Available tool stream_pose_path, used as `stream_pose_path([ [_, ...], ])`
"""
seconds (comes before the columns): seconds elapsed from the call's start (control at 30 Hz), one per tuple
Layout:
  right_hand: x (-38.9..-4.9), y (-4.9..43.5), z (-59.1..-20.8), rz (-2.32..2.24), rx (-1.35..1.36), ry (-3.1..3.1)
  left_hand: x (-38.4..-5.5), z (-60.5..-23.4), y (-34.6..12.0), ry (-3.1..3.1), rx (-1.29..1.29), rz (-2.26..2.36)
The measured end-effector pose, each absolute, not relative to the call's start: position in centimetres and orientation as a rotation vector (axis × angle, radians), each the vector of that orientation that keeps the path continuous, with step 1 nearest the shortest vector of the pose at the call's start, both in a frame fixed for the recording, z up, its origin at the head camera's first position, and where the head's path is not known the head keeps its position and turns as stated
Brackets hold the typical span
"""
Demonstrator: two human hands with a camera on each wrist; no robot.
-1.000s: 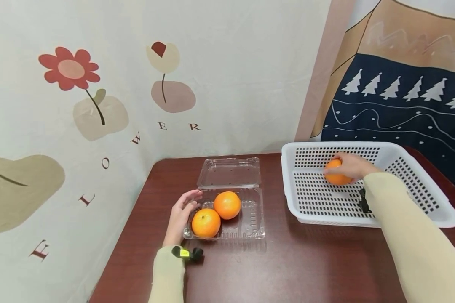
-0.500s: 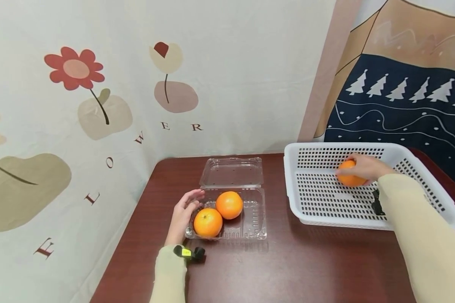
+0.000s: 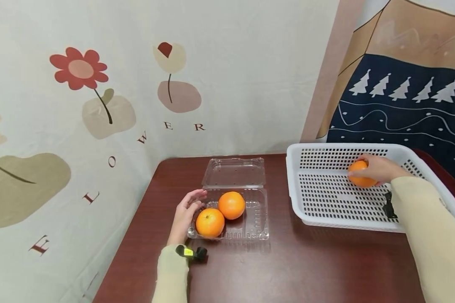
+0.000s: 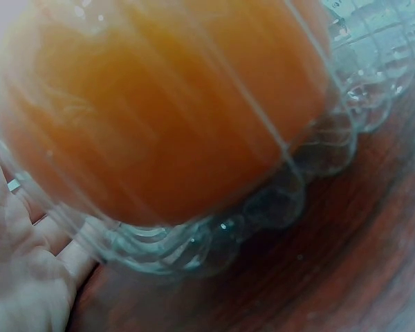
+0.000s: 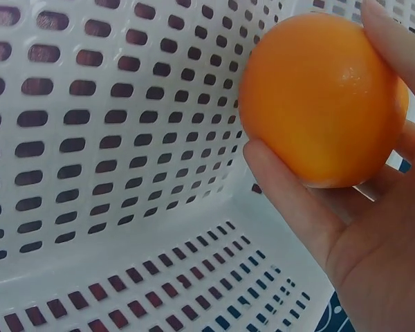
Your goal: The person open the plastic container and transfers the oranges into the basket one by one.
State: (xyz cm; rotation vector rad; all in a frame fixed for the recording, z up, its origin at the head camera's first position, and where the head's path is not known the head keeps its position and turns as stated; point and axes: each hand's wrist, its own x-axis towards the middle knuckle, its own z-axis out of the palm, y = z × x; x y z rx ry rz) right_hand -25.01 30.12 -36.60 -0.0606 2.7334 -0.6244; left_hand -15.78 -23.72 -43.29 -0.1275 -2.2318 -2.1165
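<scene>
In the head view, an orange is in my right hand, inside the white basket. The right wrist view shows my thumb and fingers around that orange; whether it touches the basket floor I cannot tell. My left hand rests against the left side of a clear plastic clamshell box, its fingers extended along the wall. Two more oranges sit in that box, a front one and a rear one. Up close, an orange shows through the plastic in the left wrist view.
The clamshell's lid lies folded back behind the box. Everything stands on a dark red-brown table. A printed cloth wall rises at the back and left, and a navy tree-patterned one at the right.
My right hand has moved to the right within the basket, carrying the orange. The left hand keeps its place at the box. The head view has turned slightly left.
</scene>
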Motion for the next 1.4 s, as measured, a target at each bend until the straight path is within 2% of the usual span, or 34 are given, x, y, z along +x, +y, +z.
stream_pose_path([
  [0.33, -25.3, 31.0, -37.3, -0.614, -0.081, 2.736, -16.7, -45.2, -24.4, -2.241, -0.135, -2.088],
  [0.8, -25.4, 31.8, -37.8, -0.620, -0.074, 2.724, -15.8, -43.4, -23.5, -2.262, -0.109, -2.091],
  [1.4, -25.5, 31.5, -37.5, -0.589, -0.119, 2.674, -15.8, -43.3, -23.6, -2.215, -0.140, -2.125],
])
